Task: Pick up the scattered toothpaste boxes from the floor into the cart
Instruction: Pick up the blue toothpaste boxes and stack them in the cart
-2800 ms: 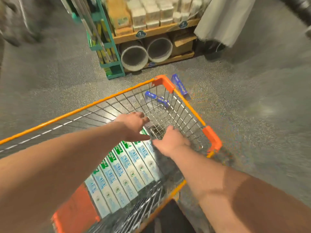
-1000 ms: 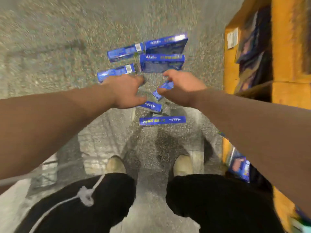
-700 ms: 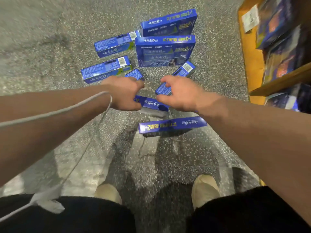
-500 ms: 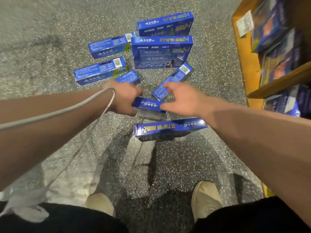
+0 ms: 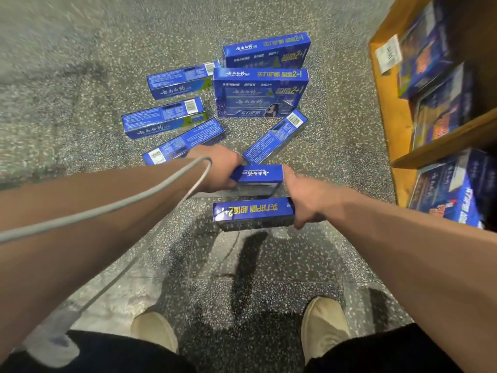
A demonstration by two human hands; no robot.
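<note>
Eight blue toothpaste boxes (image 5: 164, 121) lie in a loose cluster on the floor (image 5: 80, 76), ahead of the person's feet.

- Large boxes (image 5: 259, 92), two: flat, one behind the other and touching, farthest from the person.
- Slim boxes (image 5: 183, 80), three: fanned at the left of the cluster with barcode faces up. The nearest is partly hidden by the left wrist.
- Angled box (image 5: 274, 137), one: diagonal at right of centre, its barcode end just beside the nearer large box.
- Short box (image 5: 258, 176), one: left hand (image 5: 217, 170) grasps its left end. Cannot tell whether it is off the floor.
- Front box (image 5: 252, 214), one: nearest the feet. Right hand (image 5: 306, 200) is curled round its right end.

Floor: grey speckled terrazzo, glossy, with arm shadows falling on it.
Shelf (image 5: 387, 125): orange-yellow wood at the right edge, two levels stocked with blue cartons (image 5: 443, 189), and a white tag (image 5: 387, 53) on the upper lip.
Cable (image 5: 134, 205): grey, looped at the left wrist and running to the lower left.
Shoes (image 5: 154, 329): beige, below dark trousers (image 5: 107, 356).
</note>
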